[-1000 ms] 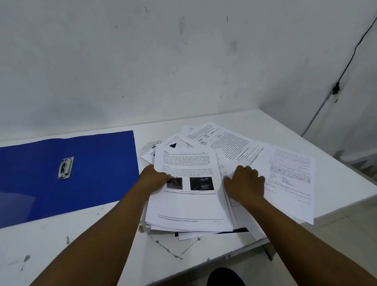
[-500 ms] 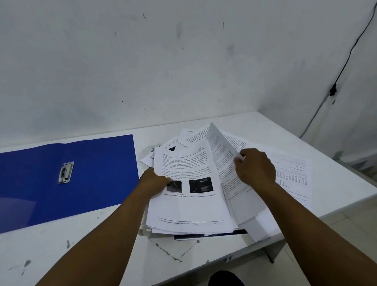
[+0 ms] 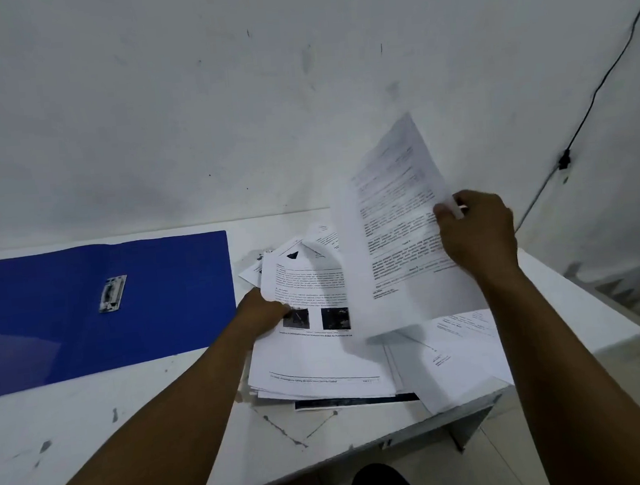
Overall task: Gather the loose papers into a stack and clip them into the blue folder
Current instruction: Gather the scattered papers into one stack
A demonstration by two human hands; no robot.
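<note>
Fingers of the right hand [image 3: 477, 237] curl round the right edge of a printed sheet [image 3: 406, 235], thumb pinching the front, and hold it raised and tilted above the table [image 3: 96, 432], blurred in the head view. The sheet appears to be held up this way so it can be laid onto the heap. The left hand [image 3: 262, 312] grips the left edge of the pile of papers [image 3: 315, 346], its thumb on the top page beside two dark photographs; the other fingers are hidden beneath, and the hold looks meant to keep the pile from sliding. The pile lies uneven near the front edge of the table, with more sheets fanned out to its right and far side, one overhanging the near right corner. The blue folder [image 3: 49, 321] lies open flat on the left, well apart from the papers, its metal clip [image 3: 112, 294] exposed and holding nothing. Gathering seems at an early stage.
</note>
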